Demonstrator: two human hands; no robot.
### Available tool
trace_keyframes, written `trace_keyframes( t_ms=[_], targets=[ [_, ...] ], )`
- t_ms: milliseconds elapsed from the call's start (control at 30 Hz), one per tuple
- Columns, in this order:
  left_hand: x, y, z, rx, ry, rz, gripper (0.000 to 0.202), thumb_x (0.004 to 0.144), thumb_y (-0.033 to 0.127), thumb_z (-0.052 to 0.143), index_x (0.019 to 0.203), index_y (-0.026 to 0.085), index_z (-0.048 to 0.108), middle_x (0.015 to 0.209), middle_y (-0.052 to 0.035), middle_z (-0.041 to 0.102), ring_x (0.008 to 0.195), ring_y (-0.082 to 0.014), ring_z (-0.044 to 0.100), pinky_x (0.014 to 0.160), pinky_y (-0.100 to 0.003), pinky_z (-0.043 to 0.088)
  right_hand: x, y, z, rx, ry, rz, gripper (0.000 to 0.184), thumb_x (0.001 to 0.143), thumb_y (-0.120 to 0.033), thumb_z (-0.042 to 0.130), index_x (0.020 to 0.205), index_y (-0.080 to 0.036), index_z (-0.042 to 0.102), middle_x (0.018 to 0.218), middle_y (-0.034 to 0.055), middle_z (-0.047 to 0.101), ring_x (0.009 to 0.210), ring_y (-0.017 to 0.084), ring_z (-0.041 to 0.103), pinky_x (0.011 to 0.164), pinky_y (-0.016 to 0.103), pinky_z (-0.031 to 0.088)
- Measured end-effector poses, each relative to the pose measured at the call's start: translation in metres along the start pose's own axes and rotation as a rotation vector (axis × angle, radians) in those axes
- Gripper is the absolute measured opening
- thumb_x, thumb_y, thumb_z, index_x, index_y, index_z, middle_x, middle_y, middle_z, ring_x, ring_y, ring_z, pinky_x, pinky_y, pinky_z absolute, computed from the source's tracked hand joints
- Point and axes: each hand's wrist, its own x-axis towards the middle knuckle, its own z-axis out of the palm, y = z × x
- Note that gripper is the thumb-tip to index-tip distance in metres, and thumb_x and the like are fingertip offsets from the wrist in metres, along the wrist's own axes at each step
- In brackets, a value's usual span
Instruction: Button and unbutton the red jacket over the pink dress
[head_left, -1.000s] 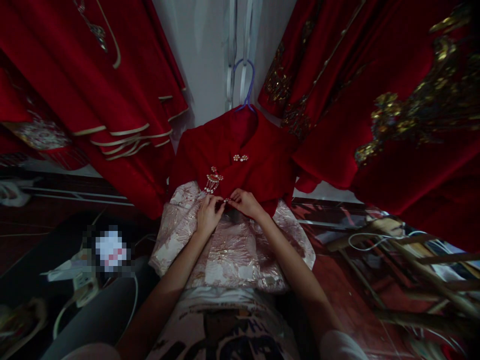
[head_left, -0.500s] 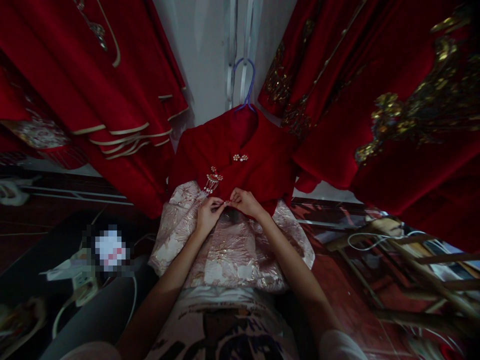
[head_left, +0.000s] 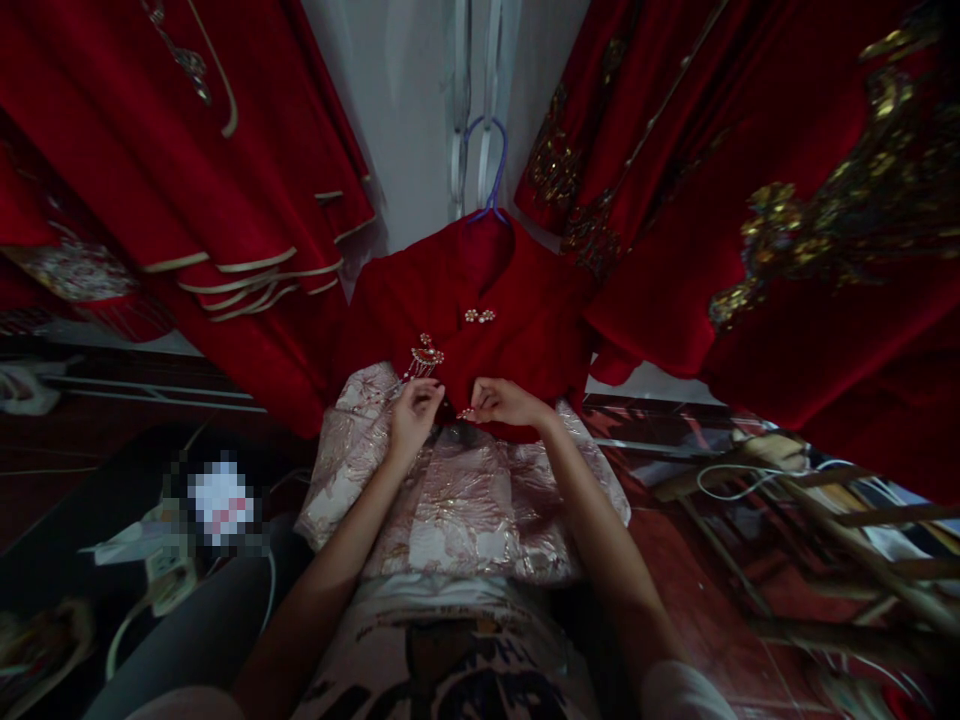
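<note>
A red jacket [head_left: 420, 270] hangs in front of me on a purple hanger [head_left: 504, 165], over a pale pink brocade skirt [head_left: 457, 500] with a metallic sheen. A jewelled clasp [head_left: 480, 316] sits high on its front, and a fan-shaped beaded brooch [head_left: 426, 355] lies lower left. At the jacket's lower edge, my right hand [head_left: 510, 404] pinches a small beaded clasp [head_left: 466, 414]. My left hand [head_left: 415, 415] is just left of it and apart from it, below the brooch. Its thumb and fingertips are closed together; whatever they hold is too small to make out.
Red garments with pale trim [head_left: 247, 270] hang at left, and others with gold sequins [head_left: 780, 230] at right. A power strip [head_left: 171, 580] with cords lies at lower left beside a pixelated patch. A wooden rack [head_left: 750, 560] stands at lower right.
My hands were together at the beaded clasp. My left hand has drawn away to the left and slightly up; my right hand has shifted slightly right, still on the clasp.
</note>
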Motion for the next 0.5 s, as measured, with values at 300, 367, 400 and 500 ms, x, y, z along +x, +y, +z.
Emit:
trace_keyframes(
  t_ms=[300,367,400,500],
  targets=[
    [0.041,0.029,0.019,-0.535,-0.011,-0.3,0.03,0.069,0.04,0.076,0.087,0.017,0.069,0.1,-0.0066,0.072,0.086,-0.0141,0.067,0.089,-0.034,0.054,-0.03,-0.032,-0.03,0.115,-0.089,0.073,0.025,0.068,-0.026,0.075,0.078,-0.017,0.053,0.08,0.0007,0.069,0.073,0.011,0.065,0.071,0.025,0.051],
    [0.04,0.031,0.018,-0.561,0.008,-0.302,0.027,0.072,0.04,0.074,0.087,0.018,0.07,0.1,-0.0061,0.072,0.086,-0.0134,0.067,0.089,-0.034,0.053,-0.029,-0.031,-0.028,0.121,-0.087,0.072,0.025,0.067,-0.026,0.075,0.077,-0.017,0.053,0.08,0.0005,0.07,0.074,0.011,0.065,0.071,0.025,0.051],
    [0.039,0.03,0.017,-0.566,0.022,-0.3,0.027,0.072,0.039,0.073,0.087,0.018,0.07,0.099,-0.0059,0.072,0.086,-0.013,0.067,0.088,-0.033,0.053,-0.028,-0.03,-0.027,0.122,-0.087,0.073,0.026,0.067,-0.026,0.075,0.077,-0.017,0.053,0.08,0.0003,0.07,0.074,0.011,0.065,0.071,0.025,0.051],
    [0.04,0.029,0.015,-0.542,0.056,-0.277,0.028,0.069,0.037,0.076,0.09,0.018,0.071,0.101,-0.0058,0.073,0.085,-0.0131,0.067,0.086,-0.032,0.053,-0.026,-0.029,-0.024,0.118,-0.089,0.087,0.026,0.067,-0.027,0.075,0.077,-0.017,0.053,0.081,0.0002,0.07,0.076,0.011,0.066,0.073,0.026,0.052]
  ],
)
